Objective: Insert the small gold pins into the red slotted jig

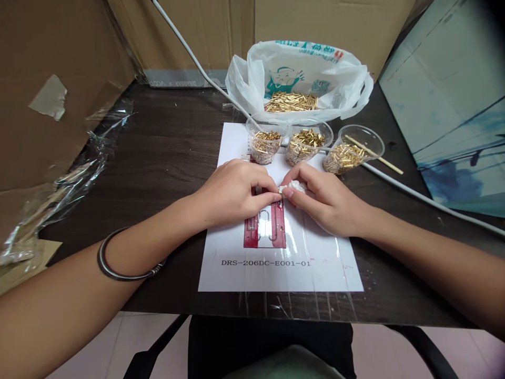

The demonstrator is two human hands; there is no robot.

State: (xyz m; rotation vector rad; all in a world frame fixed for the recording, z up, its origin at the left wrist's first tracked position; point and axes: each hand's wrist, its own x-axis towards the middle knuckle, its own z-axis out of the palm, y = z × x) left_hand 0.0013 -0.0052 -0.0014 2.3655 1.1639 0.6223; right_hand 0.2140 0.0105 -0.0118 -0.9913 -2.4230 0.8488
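Note:
Over the white printed sheet (221, 276), both of my hands meet fingertip to fingertip. My right hand (325, 197) pinches a crumpled wad of white tissue (295, 185) between thumb and fingers. Thumb and forefinger of my left hand (240, 189) are pressed together at the wad's left end; whatever they grip is too small to make out. Below the fingertips lies a red-and-white printed picture (277, 229) with line drawings, partly covered by the left hand. Clear film on the sheet catches the light.
Clear plastic cups (265, 150) of small gold-coloured metal pins stand tilted just beyond my hands. A wooden stick (389, 162) rests across the right cup. Behind is a white plastic bag (347, 100) of longer gold pins. A white cable (418, 192) crosses the table; cardboard (189, 37) walls it in.

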